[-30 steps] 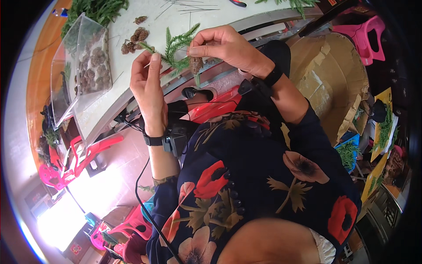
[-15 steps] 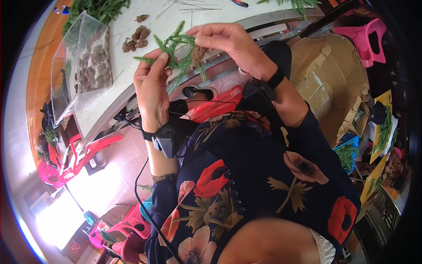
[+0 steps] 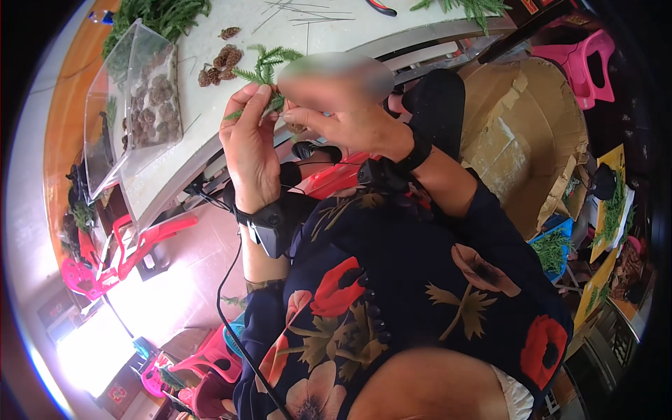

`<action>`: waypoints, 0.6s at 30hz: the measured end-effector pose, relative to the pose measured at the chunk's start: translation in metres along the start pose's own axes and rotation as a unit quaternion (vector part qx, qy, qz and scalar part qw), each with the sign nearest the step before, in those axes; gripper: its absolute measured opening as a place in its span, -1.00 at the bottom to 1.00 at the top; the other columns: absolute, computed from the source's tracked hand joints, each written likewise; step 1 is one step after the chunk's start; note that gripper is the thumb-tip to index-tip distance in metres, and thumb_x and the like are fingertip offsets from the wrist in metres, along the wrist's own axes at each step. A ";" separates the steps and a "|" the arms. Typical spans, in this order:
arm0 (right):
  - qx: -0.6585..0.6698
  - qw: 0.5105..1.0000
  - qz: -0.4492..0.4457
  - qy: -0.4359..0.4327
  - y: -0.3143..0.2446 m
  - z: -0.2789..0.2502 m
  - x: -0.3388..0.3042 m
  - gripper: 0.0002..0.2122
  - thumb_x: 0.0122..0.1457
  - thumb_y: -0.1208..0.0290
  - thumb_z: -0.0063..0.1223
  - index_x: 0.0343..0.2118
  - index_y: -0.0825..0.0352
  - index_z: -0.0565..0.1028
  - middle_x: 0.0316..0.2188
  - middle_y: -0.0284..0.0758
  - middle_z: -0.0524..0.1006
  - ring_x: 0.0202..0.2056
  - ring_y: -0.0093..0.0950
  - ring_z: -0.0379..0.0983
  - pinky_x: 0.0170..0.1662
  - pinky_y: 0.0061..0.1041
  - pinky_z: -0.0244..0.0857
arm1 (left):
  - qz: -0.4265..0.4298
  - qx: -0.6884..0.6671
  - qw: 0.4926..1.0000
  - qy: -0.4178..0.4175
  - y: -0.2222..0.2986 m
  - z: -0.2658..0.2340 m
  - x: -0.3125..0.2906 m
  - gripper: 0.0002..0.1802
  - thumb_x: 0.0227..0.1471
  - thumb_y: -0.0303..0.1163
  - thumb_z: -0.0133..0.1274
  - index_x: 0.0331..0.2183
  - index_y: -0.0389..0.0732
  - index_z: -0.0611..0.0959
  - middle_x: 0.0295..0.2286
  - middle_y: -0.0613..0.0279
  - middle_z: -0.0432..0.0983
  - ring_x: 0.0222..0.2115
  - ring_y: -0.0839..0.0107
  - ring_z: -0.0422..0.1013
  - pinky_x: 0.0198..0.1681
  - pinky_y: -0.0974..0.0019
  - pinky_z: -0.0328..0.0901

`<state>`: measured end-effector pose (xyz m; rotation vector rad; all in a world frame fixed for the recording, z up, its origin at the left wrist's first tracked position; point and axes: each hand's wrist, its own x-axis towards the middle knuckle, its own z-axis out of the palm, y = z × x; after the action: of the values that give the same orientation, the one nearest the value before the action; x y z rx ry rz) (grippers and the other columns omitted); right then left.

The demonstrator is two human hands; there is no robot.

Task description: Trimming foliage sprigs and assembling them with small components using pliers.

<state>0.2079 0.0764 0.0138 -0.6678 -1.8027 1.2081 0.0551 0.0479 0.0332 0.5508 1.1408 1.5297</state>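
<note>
My left hand (image 3: 252,140) pinches a green artificial pine sprig (image 3: 264,64) between thumb and fingers, above the table's near edge. My right hand (image 3: 350,126) meets it from the right, its thumb side closed in close to the left fingertips. A blurred patch covers its upper fingers and part of the sprig, so what it grips is hidden. Below the right hand's fingertips a bit of brown pinecone (image 3: 297,128) shows. On the table beyond lie a small cluster of pinecones (image 3: 225,61) and a single pinecone (image 3: 229,32).
A clear plastic box (image 3: 155,59) with pinecones stands on the white table (image 3: 203,105), left. Behind it is a pile of greenery (image 3: 150,21). Thin wires (image 3: 308,12) and red-handled pliers (image 3: 381,7) lie at the far side. A cardboard box (image 3: 525,133) stands right.
My right hand has moved left and down, in close to my left fingertips. The sprig has turned, and the pinecone beside it is now mostly hidden.
</note>
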 end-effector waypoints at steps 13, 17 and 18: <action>0.329 0.899 0.197 -0.211 -0.005 -0.046 0.006 -0.83 0.15 0.34 0.02 -0.40 0.36 0.44 -0.49 -0.46 0.46 -0.53 -0.76 0.22 -0.36 -0.75 0.20 | 0.217 0.321 0.915 -0.113 0.019 -0.010 -0.005 -0.74 -0.03 -0.51 0.08 -0.20 -0.27 0.58 -0.16 0.18 0.38 -0.21 0.46 0.35 -0.21 0.43 0.33; 0.387 0.885 0.206 -0.156 0.023 -0.043 0.006 -0.80 0.16 0.31 0.00 -0.42 0.37 0.44 -0.50 -0.47 0.44 -0.58 -0.78 0.12 -0.41 -0.80 0.09 | 0.163 0.313 0.933 -0.075 0.015 -0.016 -0.004 -0.78 -0.01 -0.50 0.08 -0.24 -0.27 0.60 -0.11 0.17 0.32 -0.20 0.48 0.34 -0.20 0.46 0.34; 0.399 0.885 0.206 -0.122 0.028 -0.041 0.007 -0.80 0.17 0.31 -0.01 -0.42 0.38 0.44 -0.50 -0.48 0.43 -0.59 -0.79 0.09 -0.44 -0.81 0.05 | 0.187 0.346 0.916 -0.078 0.014 -0.018 -0.004 -0.79 -0.01 -0.49 0.08 -0.25 -0.27 0.59 -0.15 0.19 0.35 -0.24 0.50 0.35 -0.23 0.49 0.34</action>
<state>0.2392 0.1120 -0.0019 -0.4179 -1.1753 2.2211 0.0343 0.0380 0.0387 1.4143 1.5070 1.3258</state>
